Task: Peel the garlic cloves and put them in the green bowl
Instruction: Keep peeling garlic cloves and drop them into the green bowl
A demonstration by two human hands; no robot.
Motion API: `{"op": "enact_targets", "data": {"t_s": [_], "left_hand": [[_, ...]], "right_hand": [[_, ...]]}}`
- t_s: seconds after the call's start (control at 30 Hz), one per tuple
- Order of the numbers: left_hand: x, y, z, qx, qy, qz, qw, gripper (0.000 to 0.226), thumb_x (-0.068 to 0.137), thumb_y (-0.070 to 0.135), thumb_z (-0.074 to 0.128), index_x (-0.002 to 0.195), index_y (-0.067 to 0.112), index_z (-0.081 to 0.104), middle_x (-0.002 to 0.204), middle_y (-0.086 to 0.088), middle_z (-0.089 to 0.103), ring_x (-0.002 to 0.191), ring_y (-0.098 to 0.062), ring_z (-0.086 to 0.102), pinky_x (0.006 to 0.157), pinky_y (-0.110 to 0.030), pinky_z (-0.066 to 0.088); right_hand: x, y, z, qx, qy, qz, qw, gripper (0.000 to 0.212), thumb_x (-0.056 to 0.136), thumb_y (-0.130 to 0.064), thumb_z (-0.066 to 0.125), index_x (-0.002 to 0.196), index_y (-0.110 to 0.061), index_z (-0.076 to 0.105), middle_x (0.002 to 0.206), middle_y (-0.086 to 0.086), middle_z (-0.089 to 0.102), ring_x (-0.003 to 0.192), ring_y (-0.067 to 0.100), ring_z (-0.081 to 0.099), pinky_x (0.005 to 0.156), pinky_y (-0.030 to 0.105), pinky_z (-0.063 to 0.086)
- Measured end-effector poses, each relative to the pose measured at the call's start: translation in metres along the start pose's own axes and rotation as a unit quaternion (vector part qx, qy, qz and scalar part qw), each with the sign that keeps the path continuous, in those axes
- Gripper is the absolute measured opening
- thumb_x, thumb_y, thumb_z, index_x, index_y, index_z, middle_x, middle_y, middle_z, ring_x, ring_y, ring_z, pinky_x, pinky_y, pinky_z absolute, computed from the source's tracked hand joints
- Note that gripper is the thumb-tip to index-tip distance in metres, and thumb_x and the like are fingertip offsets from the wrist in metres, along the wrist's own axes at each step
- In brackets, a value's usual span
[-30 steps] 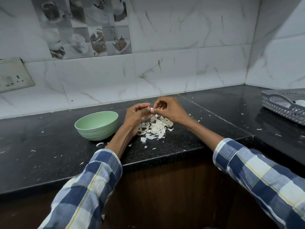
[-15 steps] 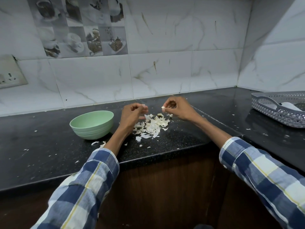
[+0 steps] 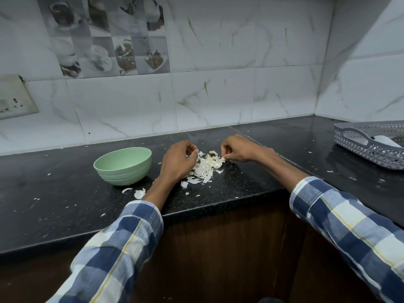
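The right hand (image 3: 237,149) is curled, pinching a small white piece (image 3: 223,158) at its fingertips, low over the right edge of the heap of garlic skins (image 3: 205,166); whether that piece is a peeled clove or a scrap of skin I cannot tell. The left hand (image 3: 178,162) is curled too, its fingertips at the heap's left edge, with something pale at them that I cannot make out.

The green bowl (image 3: 123,166) sits on the black table (image 3: 251,182) at about nine o'clock from both hands, just beside the left wrist. So the left hand is nearer; the right must cross the heap to reach it. The bowl's inside is hidden from here.

At three o'clock, well apart, a grey basket (image 3: 369,149) holds something pale.
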State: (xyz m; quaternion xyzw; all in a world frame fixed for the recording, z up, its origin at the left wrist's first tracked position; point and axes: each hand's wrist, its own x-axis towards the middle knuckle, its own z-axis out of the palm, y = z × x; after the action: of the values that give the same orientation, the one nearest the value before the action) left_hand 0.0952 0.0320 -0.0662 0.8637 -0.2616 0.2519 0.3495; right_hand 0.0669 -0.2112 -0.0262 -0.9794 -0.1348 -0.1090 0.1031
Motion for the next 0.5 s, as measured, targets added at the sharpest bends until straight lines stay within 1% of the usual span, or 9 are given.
{"op": "enact_targets", "data": {"t_s": [0.03,0.1,0.2,0.3,0.4,0.43,0.5], "left_hand": [[0.000,0.000,0.000,0.001,-0.001,0.002,1.000,0.013,0.098,0.034,0.061,0.099,0.025,0.070,0.096,0.013,0.071,0.090,-0.008,0.067,0.087,-0.041,0.059],[0.000,0.000,0.000,0.001,-0.001,0.005,1.000,0.012,0.098,0.034,0.061,0.098,0.026,0.070,0.095,0.014,0.071,0.090,-0.007,0.067,0.086,-0.041,0.059],[-0.001,0.000,0.001,0.002,-0.001,0.001,1.000,0.013,0.099,0.034,0.060,0.099,0.025,0.069,0.095,0.012,0.071,0.090,-0.008,0.067,0.086,-0.042,0.058],[0.000,0.000,0.001,0.003,-0.002,0.000,1.000,0.013,0.100,0.033,0.060,0.100,0.024,0.070,0.097,0.011,0.071,0.091,-0.009,0.067,0.087,-0.041,0.058],[0.000,0.000,0.000,0.005,0.002,0.002,1.000,0.013,0.100,0.033,0.060,0.099,0.024,0.070,0.096,0.011,0.071,0.090,-0.008,0.067,0.085,-0.039,0.057],[0.000,0.000,0.000,0.006,0.003,0.002,1.000,0.012,0.100,0.033,0.060,0.099,0.024,0.069,0.095,0.012,0.070,0.089,-0.007,0.066,0.083,-0.038,0.056],[-0.001,0.000,0.000,0.008,0.004,0.003,1.000,0.011,0.100,0.031,0.060,0.098,0.025,0.069,0.095,0.012,0.070,0.089,-0.007,0.066,0.081,-0.036,0.055]], "right_hand": [[0.001,0.000,-0.001,0.001,-0.009,0.003,1.000,0.011,0.091,-0.012,0.078,0.084,-0.017,0.072,0.076,-0.008,0.072,0.069,0.000,0.065,0.063,0.014,0.042],[0.002,0.001,-0.003,0.010,-0.022,0.008,1.000,0.012,0.091,-0.013,0.078,0.082,-0.017,0.071,0.073,-0.006,0.073,0.068,0.004,0.069,0.063,0.014,0.044],[0.004,0.005,-0.006,0.032,-0.030,0.024,0.999,0.006,0.091,-0.009,0.078,0.090,-0.011,0.073,0.076,-0.001,0.077,0.068,0.008,0.074,0.070,0.023,0.054],[0.004,0.009,-0.012,0.051,-0.046,0.038,0.997,0.006,0.088,-0.009,0.081,0.093,-0.010,0.077,0.078,-0.004,0.078,0.067,0.002,0.074,0.077,0.024,0.056],[0.004,0.011,-0.014,0.077,-0.053,0.050,0.994,0.005,0.087,-0.009,0.082,0.091,-0.009,0.079,0.077,-0.005,0.078,0.066,0.003,0.074,0.075,0.023,0.057],[0.003,0.011,-0.013,0.081,-0.049,0.054,0.994,0.004,0.087,-0.008,0.081,0.091,-0.008,0.080,0.077,-0.006,0.078,0.066,0.003,0.074,0.078,0.024,0.058],[0.004,0.010,-0.009,0.078,-0.038,0.061,0.994,0.004,0.085,-0.008,0.082,0.089,-0.009,0.080,0.078,-0.008,0.078,0.064,-0.002,0.072,0.084,0.029,0.060]]}}
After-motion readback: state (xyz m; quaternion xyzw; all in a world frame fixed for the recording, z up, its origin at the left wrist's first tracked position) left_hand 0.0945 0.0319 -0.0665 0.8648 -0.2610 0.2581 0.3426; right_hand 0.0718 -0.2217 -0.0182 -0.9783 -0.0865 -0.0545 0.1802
